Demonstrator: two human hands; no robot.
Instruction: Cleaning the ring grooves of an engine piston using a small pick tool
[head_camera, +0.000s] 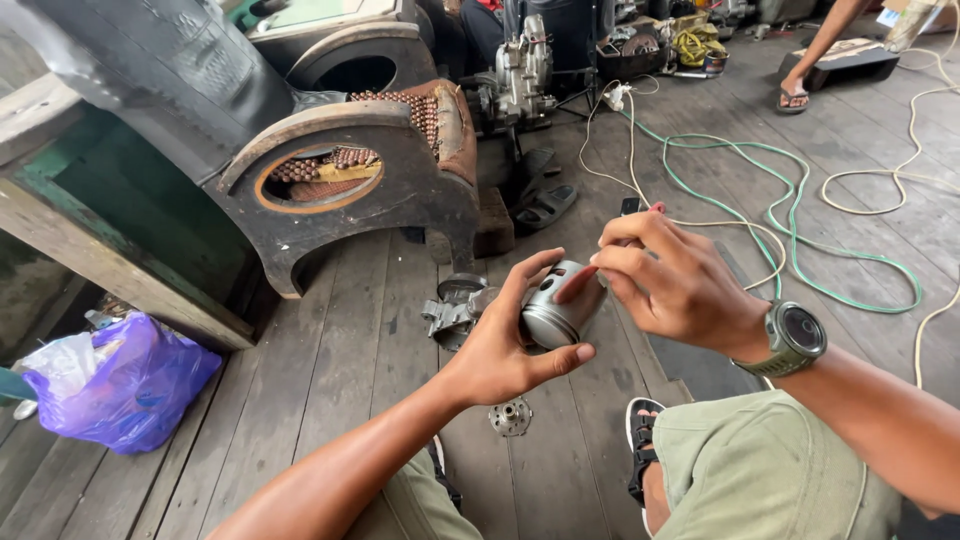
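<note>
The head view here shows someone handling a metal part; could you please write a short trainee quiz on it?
1. True or false: the left hand holds the silver metal cylinder.
2. Which wrist carries the watch? A) left B) right C) neither
3. Fill in: the purple plastic bag lies on the wooden ____, at the left of the picture.

Key
1. True: its fingers curl around the cylinder.
2. B: the watch sits on the wrist of the right hand, which pinches a small red-tipped tool at the cylinder.
3. floor
</note>
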